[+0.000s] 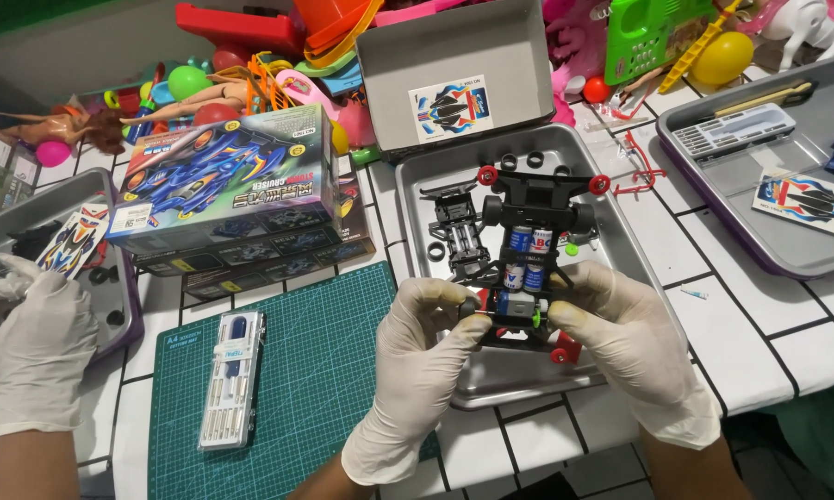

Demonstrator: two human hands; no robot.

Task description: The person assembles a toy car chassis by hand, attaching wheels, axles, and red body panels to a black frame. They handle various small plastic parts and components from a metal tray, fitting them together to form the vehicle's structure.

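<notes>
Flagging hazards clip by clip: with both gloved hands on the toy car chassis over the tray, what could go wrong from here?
1. The chassis is held only at its near end by the left hand and right hand; it might slip, and the two batteries could pop out.
2. Loose black tyres lie in the tray; a dropped chassis could scatter them.
3. Another person's gloved hand works close by; elbows might bump.

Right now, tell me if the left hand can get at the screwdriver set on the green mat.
Probably yes. The left hand grips the black toy car chassis, so it must let go first. The screwdriver set lies uncovered on the green cutting mat beside it.
</notes>
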